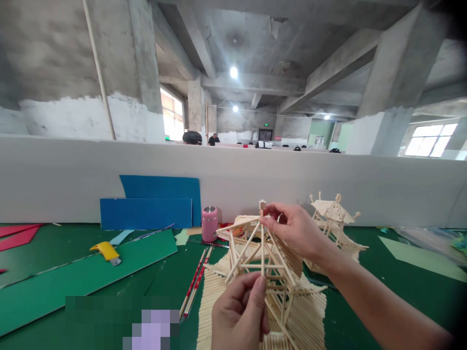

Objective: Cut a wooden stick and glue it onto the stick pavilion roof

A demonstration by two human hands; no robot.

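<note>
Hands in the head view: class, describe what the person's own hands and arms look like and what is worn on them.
Both the left hand and the right hand are bare: no gloves, rings or watch visible. The right forearm is bare along its visible length, with no sleeve showing. Fingernails are short and unpainted.

Left hand (239, 313) cut off by bottom edge; table patch (151, 328) pixelated

Pale wood stick model (270, 257), green table (153, 282), pink cup (209, 223)

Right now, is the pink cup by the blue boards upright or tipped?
Upright. The pink cup stands on its base on the green mat, lid uppermost.
</note>
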